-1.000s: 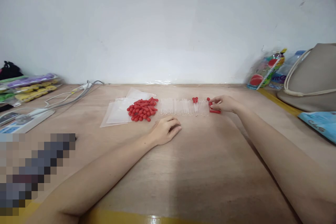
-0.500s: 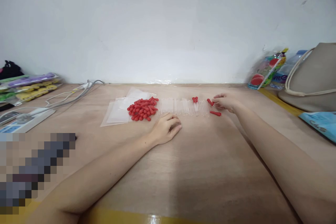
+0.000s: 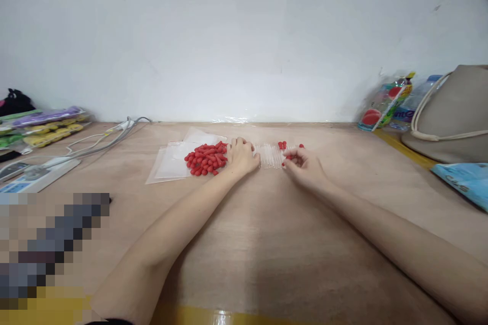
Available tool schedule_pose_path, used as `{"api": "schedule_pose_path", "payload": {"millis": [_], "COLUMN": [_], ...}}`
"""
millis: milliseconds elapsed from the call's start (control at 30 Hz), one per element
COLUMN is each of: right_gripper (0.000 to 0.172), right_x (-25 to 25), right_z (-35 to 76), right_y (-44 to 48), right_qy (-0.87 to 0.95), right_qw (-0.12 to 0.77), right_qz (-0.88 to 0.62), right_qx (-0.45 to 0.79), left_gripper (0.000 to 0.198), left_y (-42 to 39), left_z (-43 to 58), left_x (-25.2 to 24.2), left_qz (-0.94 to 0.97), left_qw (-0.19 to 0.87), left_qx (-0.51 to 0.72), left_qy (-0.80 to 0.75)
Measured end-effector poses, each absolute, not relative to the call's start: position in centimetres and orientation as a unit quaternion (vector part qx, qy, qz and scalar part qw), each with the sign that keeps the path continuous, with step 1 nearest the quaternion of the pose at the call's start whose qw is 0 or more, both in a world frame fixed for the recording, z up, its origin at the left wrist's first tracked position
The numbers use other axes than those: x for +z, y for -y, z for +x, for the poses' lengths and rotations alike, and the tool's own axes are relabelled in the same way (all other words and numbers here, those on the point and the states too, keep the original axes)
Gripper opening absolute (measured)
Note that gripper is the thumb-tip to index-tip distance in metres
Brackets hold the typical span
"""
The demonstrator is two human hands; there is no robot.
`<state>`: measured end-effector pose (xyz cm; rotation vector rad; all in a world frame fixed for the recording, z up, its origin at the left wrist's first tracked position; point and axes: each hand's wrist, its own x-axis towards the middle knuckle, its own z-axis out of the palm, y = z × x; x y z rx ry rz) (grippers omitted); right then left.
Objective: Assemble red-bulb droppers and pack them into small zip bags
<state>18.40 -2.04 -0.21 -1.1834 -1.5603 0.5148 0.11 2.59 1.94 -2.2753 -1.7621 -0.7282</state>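
Over the left end of a row of thin clear tubes (image 3: 271, 156) lies my left hand (image 3: 242, 157), palm down, thumb apart from the fingers; what is beneath it is hidden. Just left of it is a pile of red rubber bulbs (image 3: 205, 158). At the right end of the row, my right hand (image 3: 308, 168) has its thumb and fingers curled around a red rubber bulb (image 3: 288, 157), partly covered by the fingers. Two red bulbs (image 3: 282, 145) sit at the far ends of tubes, and another red tip (image 3: 301, 145) shows behind my right hand.
Clear plastic sleeves (image 3: 163, 165) lie under and left of the pile. A power strip (image 3: 41, 175) with cables is at the left, near packaged yellow and purple items (image 3: 53, 127). Bottles (image 3: 381, 106), a beige bag (image 3: 453, 111) and a blue packet (image 3: 461, 183) stand right.
My left hand has moved forward onto the tubes. My right hand has come left and nearer from beyond the loose red bulbs to the right end of the row, now with a bulb in its fingers.
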Motion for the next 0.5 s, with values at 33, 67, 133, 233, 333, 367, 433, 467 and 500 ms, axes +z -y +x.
{"api": "schedule_pose_path", "payload": {"millis": [33, 67, 133, 233, 333, 367, 433, 467, 500], "right_gripper": [0.014, 0.011, 0.007, 0.006, 0.004, 0.006, 0.013, 0.016, 0.018], "right_x": [-0.7, -1.0, -1.3, -1.1, -0.9, -1.0, -1.2, -1.3, -1.3], "right_z": [17.9, 17.5, 17.1, 17.0, 17.0, 17.0, 17.1, 17.1, 17.1], "right_y": [3.0, 3.8, 5.0, 5.6, 5.5, 5.4, 5.4, 5.4, 5.4], "right_qy": [0.684, 0.707, 0.743, 0.767, 0.769, 0.771, 0.772, 0.774, 0.777], "right_qw": [0.517, 0.506, 0.488, 0.47, 0.461, 0.457, 0.451, 0.449, 0.446], "right_qz": [-0.477, -0.46, -0.431, -0.416, -0.421, -0.423, -0.429, -0.43, -0.43], "right_qx": [0.195, 0.181, 0.155, 0.133, 0.135, 0.137, 0.128, 0.119, 0.111], "left_gripper": [0.022, 0.024, 0.028, 0.033, 0.033, 0.032, 0.03, 0.03, 0.03], "left_y": [-2.9, -3.0, -3.2, -3.4, -3.6, -3.7, -3.8, -3.8, -3.6], "left_z": [0.4, 0.6, 1.0, 1.6, 2.5, 2.8, 3.3, 3.4, 3.4], "left_x": [2.0, 2.1, 2.3, 2.6, 3.0, 3.1, 3.4, 3.5, 3.6], "left_qz": [-0.762, -0.759, -0.753, -0.742, -0.731, -0.728, -0.726, -0.726, -0.729], "left_qw": [0.093, 0.101, 0.114, 0.13, 0.136, 0.135, 0.132, 0.127, 0.122], "left_qx": [-0.228, -0.212, -0.179, -0.139, -0.11, -0.102, -0.088, -0.084, -0.083], "left_qy": [0.599, 0.607, 0.623, 0.643, 0.66, 0.664, 0.669, 0.67, 0.669]}}
